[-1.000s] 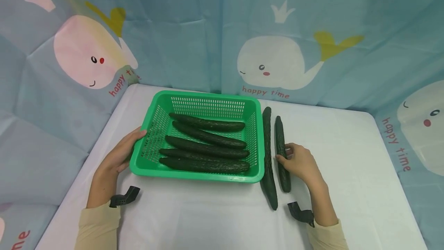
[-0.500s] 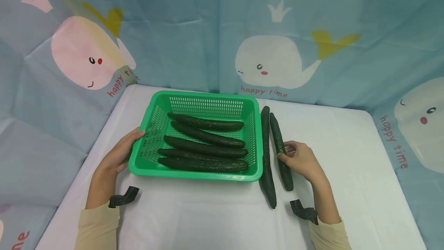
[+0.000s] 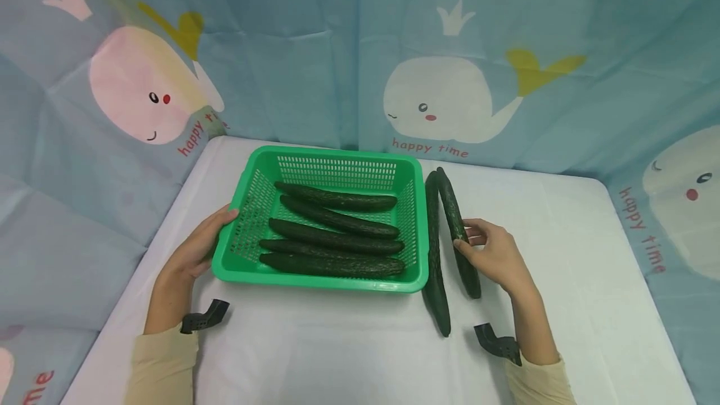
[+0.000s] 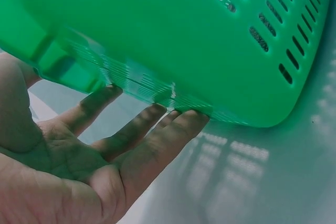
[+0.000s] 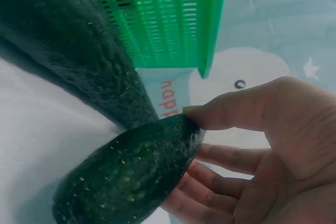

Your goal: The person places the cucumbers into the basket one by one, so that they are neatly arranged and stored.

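Observation:
In the head view, my left hand [image 3: 194, 252] holds the left side of the green plastic basket [image 3: 320, 286]. Its thumb laps over the rim, and in the left wrist view the fingers [image 4: 163, 137] press against the outer wall. My right hand [image 3: 497, 254] pinches a dark green cucumber [image 3: 453, 208] between thumb and fingers, right of the basket. That cucumber slants, its far end close to a second cucumber [image 3: 435, 255] lying along the basket's right side. Several cucumbers [image 3: 332, 239] lie side by side inside the basket.
A white cloth [image 3: 337, 342] covers the table. Blue curtains [image 3: 292, 67] with whale prints rise behind it and at both sides. A black camera mount [image 3: 497, 344] sits on the right wrist, another [image 3: 205, 317] on the left.
My right hand and its cucumber have shifted slightly away from me. The cucumber's far end has swung left toward the other one. My left hand stays on the basket.

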`<state>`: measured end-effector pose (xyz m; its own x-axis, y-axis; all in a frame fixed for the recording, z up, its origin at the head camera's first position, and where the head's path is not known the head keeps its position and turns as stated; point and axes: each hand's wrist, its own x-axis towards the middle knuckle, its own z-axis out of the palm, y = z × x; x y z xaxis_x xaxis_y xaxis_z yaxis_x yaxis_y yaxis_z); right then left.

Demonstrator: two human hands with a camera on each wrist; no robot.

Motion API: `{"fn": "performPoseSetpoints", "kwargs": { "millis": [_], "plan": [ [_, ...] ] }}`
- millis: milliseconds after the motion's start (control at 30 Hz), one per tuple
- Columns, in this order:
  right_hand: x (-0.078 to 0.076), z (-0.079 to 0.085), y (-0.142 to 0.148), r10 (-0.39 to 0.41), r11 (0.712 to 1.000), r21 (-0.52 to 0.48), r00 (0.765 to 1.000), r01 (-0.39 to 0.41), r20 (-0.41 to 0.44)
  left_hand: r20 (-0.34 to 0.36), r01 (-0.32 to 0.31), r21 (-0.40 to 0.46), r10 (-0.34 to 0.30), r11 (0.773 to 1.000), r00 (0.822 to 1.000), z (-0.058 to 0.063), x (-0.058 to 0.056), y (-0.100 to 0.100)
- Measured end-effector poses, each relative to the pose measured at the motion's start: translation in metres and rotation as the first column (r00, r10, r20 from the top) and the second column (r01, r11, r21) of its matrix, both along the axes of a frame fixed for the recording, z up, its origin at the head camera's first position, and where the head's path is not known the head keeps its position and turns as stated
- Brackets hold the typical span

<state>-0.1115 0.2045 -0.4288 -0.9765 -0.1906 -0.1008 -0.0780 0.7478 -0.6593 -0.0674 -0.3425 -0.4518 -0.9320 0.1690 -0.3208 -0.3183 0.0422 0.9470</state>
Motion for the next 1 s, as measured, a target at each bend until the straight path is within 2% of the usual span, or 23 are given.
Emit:
{"fn": "performPoseSetpoints", "kwargs": {
  "millis": [200, 333, 467, 633, 833, 1000],
  "plan": [
    [-0.001, 0.014, -0.001, 0.025, 1.000, 0.012, 0.997, -0.024, -0.073, -0.018, -0.005, -0.029, 0.005, 1.000, 1.000, -0.004, 0.000, 0.003],
    [-0.003, 0.023, -0.008, 0.088, 0.996, 0.015, 0.986, -0.087, -0.138, -0.018, 0.001, -0.029, -0.002, 1.000, 1.000, -0.001, -0.001, 0.000],
    [-0.008, 0.034, -0.017, 0.167, 0.986, 0.012, 0.966, -0.168, -0.198, -0.005, 0.003, -0.032, -0.003, 0.999, 1.000, 0.002, -0.002, -0.002],
    [-0.014, 0.052, -0.027, 0.257, 0.966, 0.055, 0.945, -0.251, -0.200, 0.002, -0.001, -0.040, 0.001, 0.999, 1.000, 0.003, -0.002, -0.002],
    [-0.019, 0.074, -0.039, 0.311, 0.948, 0.136, 0.927, -0.287, -0.210, -0.014, 0.006, -0.029, -0.006, 1.000, 1.000, -0.001, -0.003, -0.002],
    [-0.026, 0.091, -0.054, 0.375, 0.924, 0.164, 0.899, -0.345, -0.227, -0.024, 0.009, -0.018, -0.009, 1.000, 1.000, -0.001, -0.003, -0.004]
  ]
}}
